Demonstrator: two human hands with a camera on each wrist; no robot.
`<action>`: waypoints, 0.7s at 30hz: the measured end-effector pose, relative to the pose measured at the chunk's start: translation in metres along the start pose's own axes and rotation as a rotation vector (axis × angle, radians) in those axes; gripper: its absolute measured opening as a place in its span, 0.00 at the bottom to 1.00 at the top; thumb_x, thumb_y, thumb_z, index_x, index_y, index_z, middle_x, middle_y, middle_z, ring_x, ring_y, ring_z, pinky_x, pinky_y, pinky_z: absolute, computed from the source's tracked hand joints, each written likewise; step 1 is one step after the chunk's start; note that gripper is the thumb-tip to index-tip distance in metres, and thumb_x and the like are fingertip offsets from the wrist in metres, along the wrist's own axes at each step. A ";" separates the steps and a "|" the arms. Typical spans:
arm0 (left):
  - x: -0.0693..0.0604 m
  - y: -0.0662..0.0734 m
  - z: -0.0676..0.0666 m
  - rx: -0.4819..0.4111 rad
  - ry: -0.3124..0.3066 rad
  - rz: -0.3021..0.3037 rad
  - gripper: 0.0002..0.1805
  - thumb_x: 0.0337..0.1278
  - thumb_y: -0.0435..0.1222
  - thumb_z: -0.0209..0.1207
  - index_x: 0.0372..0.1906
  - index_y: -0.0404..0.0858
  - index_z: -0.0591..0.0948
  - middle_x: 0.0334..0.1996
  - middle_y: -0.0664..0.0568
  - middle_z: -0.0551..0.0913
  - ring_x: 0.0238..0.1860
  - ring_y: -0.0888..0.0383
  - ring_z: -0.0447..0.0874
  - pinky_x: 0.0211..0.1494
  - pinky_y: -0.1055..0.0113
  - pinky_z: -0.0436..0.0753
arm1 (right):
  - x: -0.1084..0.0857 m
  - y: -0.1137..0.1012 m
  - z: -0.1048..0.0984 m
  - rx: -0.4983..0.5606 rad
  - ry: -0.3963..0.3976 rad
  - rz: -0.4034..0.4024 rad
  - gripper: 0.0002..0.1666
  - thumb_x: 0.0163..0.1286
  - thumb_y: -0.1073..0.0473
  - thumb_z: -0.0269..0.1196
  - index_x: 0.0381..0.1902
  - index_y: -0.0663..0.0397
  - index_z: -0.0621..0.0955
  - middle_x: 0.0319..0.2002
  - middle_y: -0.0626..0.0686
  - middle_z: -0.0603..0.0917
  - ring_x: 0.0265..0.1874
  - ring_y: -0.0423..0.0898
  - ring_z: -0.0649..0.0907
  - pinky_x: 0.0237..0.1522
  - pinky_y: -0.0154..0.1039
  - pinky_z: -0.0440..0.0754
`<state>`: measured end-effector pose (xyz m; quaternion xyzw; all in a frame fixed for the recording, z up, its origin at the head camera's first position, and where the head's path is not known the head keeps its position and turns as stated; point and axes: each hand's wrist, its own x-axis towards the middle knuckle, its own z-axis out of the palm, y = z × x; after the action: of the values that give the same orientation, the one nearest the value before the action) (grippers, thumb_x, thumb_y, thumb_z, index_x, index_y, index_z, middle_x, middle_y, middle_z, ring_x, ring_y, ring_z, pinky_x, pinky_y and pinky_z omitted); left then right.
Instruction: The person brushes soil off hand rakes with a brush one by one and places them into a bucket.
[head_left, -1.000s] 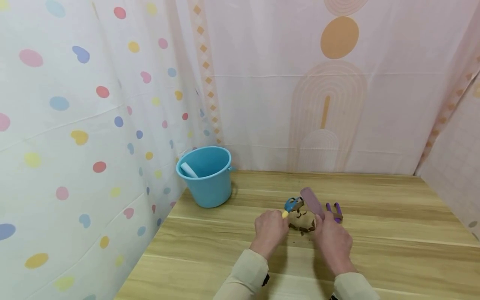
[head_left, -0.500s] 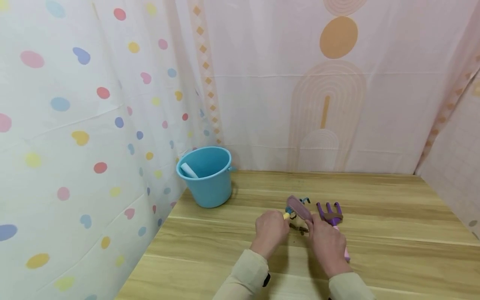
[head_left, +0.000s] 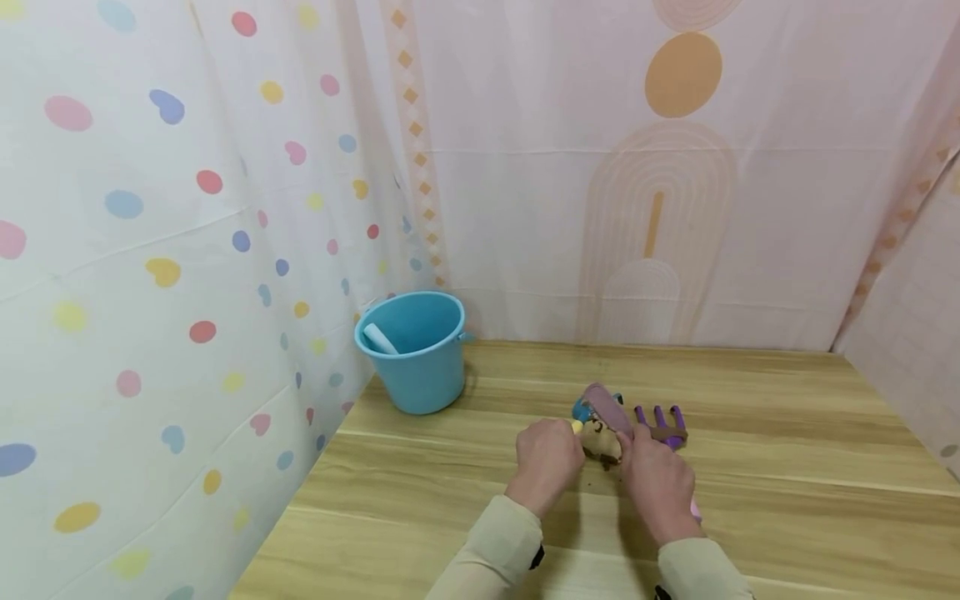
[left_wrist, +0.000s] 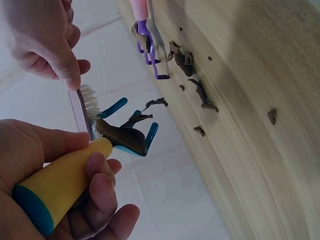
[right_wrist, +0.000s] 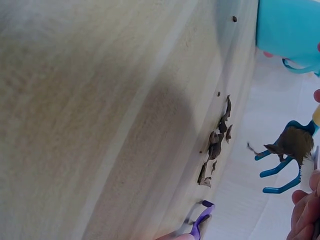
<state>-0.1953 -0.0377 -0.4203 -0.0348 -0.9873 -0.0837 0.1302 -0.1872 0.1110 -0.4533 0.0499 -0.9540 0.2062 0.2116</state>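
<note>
My left hand (head_left: 549, 462) grips the yellow handle of a small blue hand rake (left_wrist: 65, 182), held above the table. A flat brown piece (left_wrist: 122, 134) clings across its tines in the left wrist view, with thin shreds hanging from it. My right hand (head_left: 658, 479) holds a brush (head_left: 606, 408) with a mauve back and white bristles. In the left wrist view those bristles meet the rake's head beside the brown piece. Below lie several curled brown scraps (right_wrist: 215, 145). To the right is a purple hand rake (head_left: 675, 440) with a pink handle, partly behind my right hand; brown material spans its tines.
A light blue bucket (head_left: 420, 379) stands at the table's back left, with a pale stick-like thing (head_left: 380, 339) inside. Wood-grain tabletop (head_left: 810, 450) extends right of the hands. Patterned curtains (head_left: 510, 225) border the table behind and at the sides.
The right hand with the brush shifted left over the blue rake's head, then slightly back right and up. The left hand stayed nearly still. More of the purple rake shows than a second ago.
</note>
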 end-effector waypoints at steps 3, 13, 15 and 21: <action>0.000 0.001 0.000 0.025 0.008 0.004 0.19 0.61 0.44 0.62 0.15 0.43 0.77 0.14 0.55 0.74 0.16 0.58 0.74 0.17 0.63 0.71 | 0.001 0.001 -0.001 0.021 -0.023 0.025 0.18 0.76 0.53 0.56 0.37 0.65 0.76 0.13 0.57 0.72 0.10 0.53 0.74 0.12 0.49 0.72; 0.000 0.004 -0.001 0.077 0.018 0.014 0.18 0.60 0.45 0.64 0.17 0.42 0.80 0.14 0.54 0.76 0.16 0.58 0.76 0.17 0.62 0.72 | 0.004 0.002 -0.005 0.113 -0.117 0.112 0.21 0.77 0.53 0.55 0.45 0.70 0.78 0.22 0.63 0.81 0.20 0.61 0.81 0.20 0.56 0.76; -0.001 0.003 -0.001 0.074 0.021 0.013 0.19 0.61 0.46 0.64 0.17 0.42 0.80 0.14 0.54 0.75 0.15 0.58 0.75 0.16 0.63 0.72 | 0.005 0.002 -0.007 0.137 -0.148 0.131 0.21 0.78 0.52 0.54 0.44 0.69 0.79 0.22 0.60 0.80 0.21 0.59 0.81 0.21 0.55 0.76; -0.002 0.001 0.001 0.073 0.032 0.009 0.22 0.63 0.49 0.63 0.16 0.42 0.79 0.12 0.54 0.73 0.13 0.59 0.72 0.14 0.63 0.69 | 0.006 0.001 -0.014 0.178 -0.201 0.166 0.24 0.79 0.50 0.50 0.44 0.69 0.79 0.18 0.52 0.76 0.17 0.51 0.77 0.20 0.50 0.74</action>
<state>-0.1935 -0.0368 -0.4214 -0.0333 -0.9873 -0.0477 0.1476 -0.1878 0.1170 -0.4396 0.0100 -0.9493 0.3006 0.0918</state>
